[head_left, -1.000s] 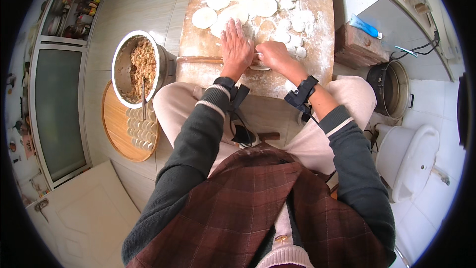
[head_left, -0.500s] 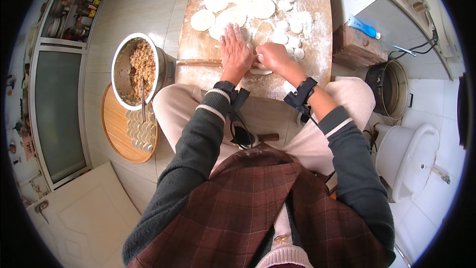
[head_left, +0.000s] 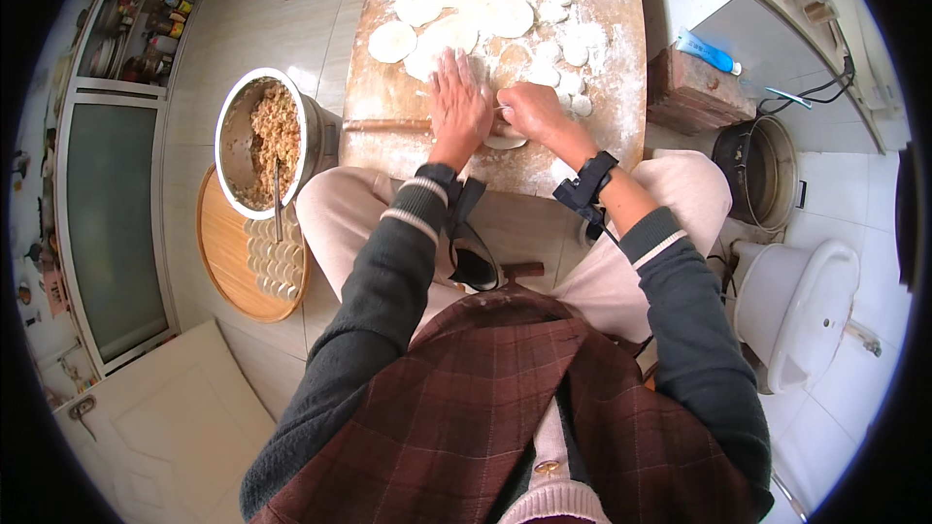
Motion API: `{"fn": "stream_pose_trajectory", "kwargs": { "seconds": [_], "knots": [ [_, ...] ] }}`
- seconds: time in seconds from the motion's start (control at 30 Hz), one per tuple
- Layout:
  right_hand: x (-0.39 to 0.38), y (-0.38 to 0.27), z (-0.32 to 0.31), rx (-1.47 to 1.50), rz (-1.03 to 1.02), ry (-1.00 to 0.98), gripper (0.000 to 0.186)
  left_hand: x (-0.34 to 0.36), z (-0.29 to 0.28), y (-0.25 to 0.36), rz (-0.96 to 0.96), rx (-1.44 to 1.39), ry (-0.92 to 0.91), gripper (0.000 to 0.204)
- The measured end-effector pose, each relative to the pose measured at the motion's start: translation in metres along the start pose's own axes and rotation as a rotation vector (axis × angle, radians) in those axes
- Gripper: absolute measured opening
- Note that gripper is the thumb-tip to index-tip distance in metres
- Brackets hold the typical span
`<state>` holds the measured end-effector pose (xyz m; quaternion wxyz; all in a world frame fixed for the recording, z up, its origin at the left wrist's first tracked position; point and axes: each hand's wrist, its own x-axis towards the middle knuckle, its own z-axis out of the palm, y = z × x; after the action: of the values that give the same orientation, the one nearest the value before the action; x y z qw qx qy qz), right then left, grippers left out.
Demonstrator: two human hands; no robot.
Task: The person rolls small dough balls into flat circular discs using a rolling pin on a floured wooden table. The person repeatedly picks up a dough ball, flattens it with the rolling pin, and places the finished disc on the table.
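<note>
Nearest the person, the round wooden tray (head_left: 225, 257) on the floor holds rows of finished dumplings (head_left: 272, 257). Above it sits the metal bowl of filling (head_left: 267, 141), a spoon handle (head_left: 277, 196) leaning out over its rim.

On the floured wooden board (head_left: 388, 97), the left hand (head_left: 456, 107) lies flat, fingers spread, palm pressing on the rolling pin (head_left: 383, 124). The right hand (head_left: 529, 112) is curled over the dough wrapper (head_left: 507, 141) being rolled; whether its fingers pinch the wrapper's edge cannot be told, as the hand covers it. This wrapper lies close to the board's near edge.

Risks, as judged from this position:
- Uneven palm pressure could thin the wrapper to tearing.
- The wrapper could stick to the pin where flour is sparse.
- A long pin stroke could run into the right fingers.

Farther out, finished wrappers (head_left: 456, 10) overlap one another and small dough pieces (head_left: 563, 49) lie close by; overlapped rounds may fuse together.
</note>
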<state>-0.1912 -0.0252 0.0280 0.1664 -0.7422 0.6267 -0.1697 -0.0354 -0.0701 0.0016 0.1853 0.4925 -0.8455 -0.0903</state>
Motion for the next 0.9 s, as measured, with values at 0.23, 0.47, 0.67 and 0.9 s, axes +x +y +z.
{"fn": "stream_pose_trajectory", "kwargs": {
  "seconds": [0.23, 0.47, 0.67, 0.9],
  "knots": [
    [0.003, 0.007, -0.003, 0.148, 0.236, -0.092, 0.011, -0.066, -0.013, -0.004, 0.080, 0.045, -0.066, 0.068],
    [0.001, -0.007, -0.010, -0.030, 0.042, -0.017, 0.011, 0.000, -0.001, 0.003, 0.028, -0.051, 0.103, 0.070],
    [0.007, 0.007, -0.006, 0.240, 0.288, -0.106, 0.015, -0.055, -0.022, 0.009, 0.065, 0.034, -0.094, 0.067],
    [0.003, 0.003, -0.005, -0.053, 0.103, -0.074, 0.013, 0.006, -0.011, 0.012, 0.009, 0.016, 0.014, 0.067]
  ]
}}
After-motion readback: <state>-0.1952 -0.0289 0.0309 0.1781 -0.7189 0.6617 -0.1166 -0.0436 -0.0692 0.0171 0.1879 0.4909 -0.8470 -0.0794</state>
